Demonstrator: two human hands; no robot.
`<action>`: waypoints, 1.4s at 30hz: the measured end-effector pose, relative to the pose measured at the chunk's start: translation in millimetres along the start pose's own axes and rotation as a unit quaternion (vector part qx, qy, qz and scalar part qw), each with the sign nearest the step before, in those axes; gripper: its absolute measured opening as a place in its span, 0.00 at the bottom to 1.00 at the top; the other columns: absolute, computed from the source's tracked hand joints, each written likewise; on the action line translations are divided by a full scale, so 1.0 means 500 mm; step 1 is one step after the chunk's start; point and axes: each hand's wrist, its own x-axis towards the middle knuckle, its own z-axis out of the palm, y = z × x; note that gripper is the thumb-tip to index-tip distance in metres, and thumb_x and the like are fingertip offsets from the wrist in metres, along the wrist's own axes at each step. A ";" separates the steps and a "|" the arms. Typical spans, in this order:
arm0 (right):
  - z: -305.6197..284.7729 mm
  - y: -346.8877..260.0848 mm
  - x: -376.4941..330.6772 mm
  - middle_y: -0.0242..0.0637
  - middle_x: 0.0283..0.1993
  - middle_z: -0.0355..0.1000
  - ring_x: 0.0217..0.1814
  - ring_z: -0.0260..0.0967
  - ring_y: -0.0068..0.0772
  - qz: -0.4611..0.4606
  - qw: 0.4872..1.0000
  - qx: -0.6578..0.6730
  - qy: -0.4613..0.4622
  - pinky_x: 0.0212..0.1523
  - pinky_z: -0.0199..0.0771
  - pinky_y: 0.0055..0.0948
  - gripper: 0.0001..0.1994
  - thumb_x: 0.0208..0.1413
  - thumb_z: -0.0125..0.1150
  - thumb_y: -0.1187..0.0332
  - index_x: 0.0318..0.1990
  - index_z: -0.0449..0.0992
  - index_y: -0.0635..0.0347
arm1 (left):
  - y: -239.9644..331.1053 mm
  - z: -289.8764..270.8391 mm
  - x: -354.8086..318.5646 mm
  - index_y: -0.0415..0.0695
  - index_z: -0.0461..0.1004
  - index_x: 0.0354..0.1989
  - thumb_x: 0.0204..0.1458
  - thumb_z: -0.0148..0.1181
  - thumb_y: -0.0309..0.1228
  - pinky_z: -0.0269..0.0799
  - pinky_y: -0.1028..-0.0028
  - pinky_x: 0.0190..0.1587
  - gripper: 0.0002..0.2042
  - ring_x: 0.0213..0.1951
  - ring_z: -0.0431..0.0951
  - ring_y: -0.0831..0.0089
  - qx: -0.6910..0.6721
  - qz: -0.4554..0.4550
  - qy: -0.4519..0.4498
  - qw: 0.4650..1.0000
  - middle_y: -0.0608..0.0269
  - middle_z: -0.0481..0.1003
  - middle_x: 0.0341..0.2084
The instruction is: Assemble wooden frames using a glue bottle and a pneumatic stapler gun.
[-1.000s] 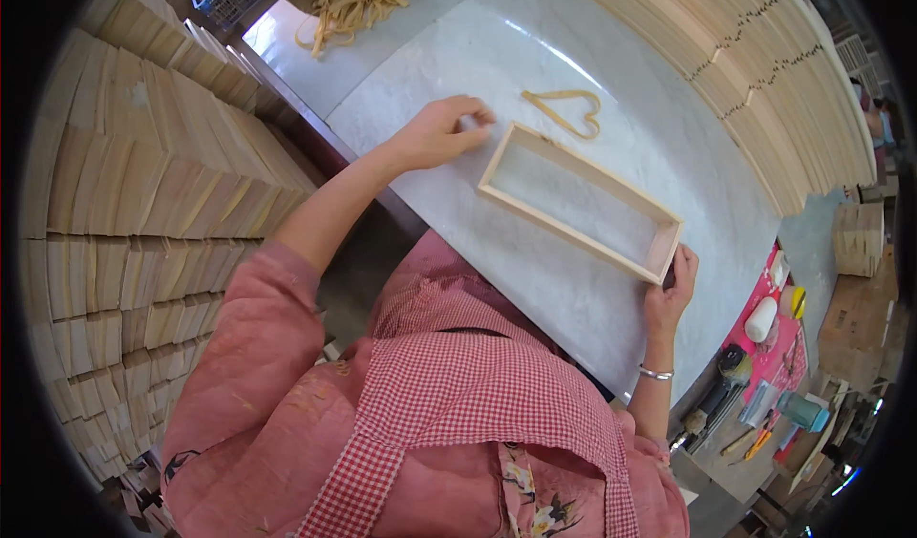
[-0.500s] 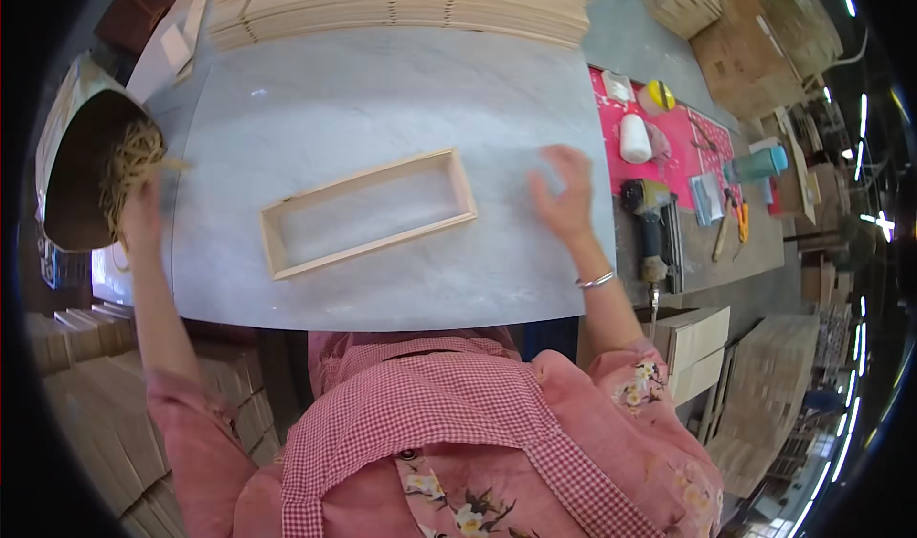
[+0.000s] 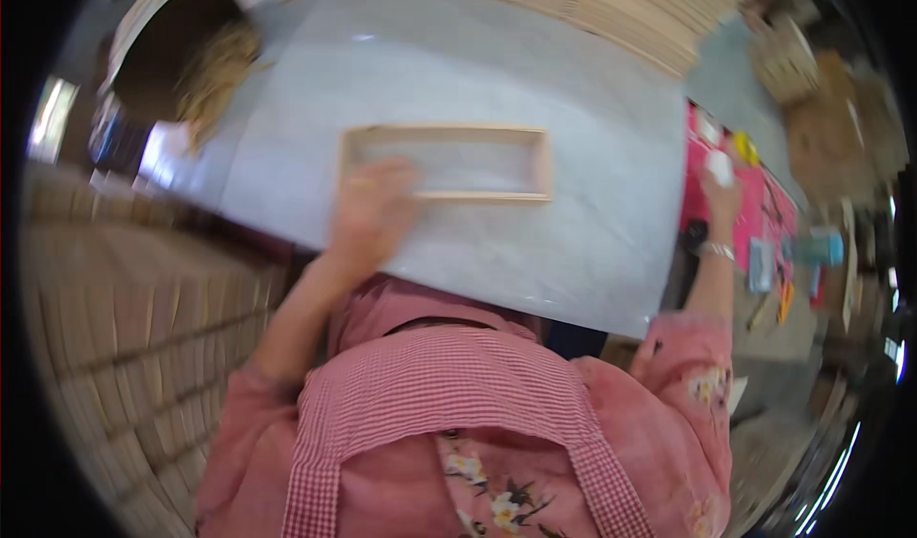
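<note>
A pale rectangular wooden frame lies flat on the grey-white table. My left hand is over the frame's left end, its fingers smeared by motion, so whether they hold anything cannot be made out. Over at the right, my right hand is closed around the lower part of a white bottle, which stands on a pink sheet. The hand hides part of the bottle.
A tilted container with thin tan strips spilling from its mouth is at the far left. Stacked wooden boards line the back. Beside the pink sheet are a yellow-rimmed roll, a teal bottle and orange-handled pliers.
My left hand has left the tan strips and come right to the wooden frame. My right hand has moved right onto the white bottle. The whole view has turned.
</note>
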 end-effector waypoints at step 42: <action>-0.063 -0.636 -0.693 0.44 0.50 0.71 0.48 0.72 0.39 -0.329 0.758 0.478 -0.299 0.48 0.76 0.33 0.24 0.53 0.70 0.70 0.56 0.67 0.59 | 0.052 0.110 -0.113 0.38 0.76 0.49 0.56 0.60 0.38 0.52 0.49 0.73 0.18 0.66 0.64 0.55 0.049 0.027 0.026 0.998 0.49 0.68 0.62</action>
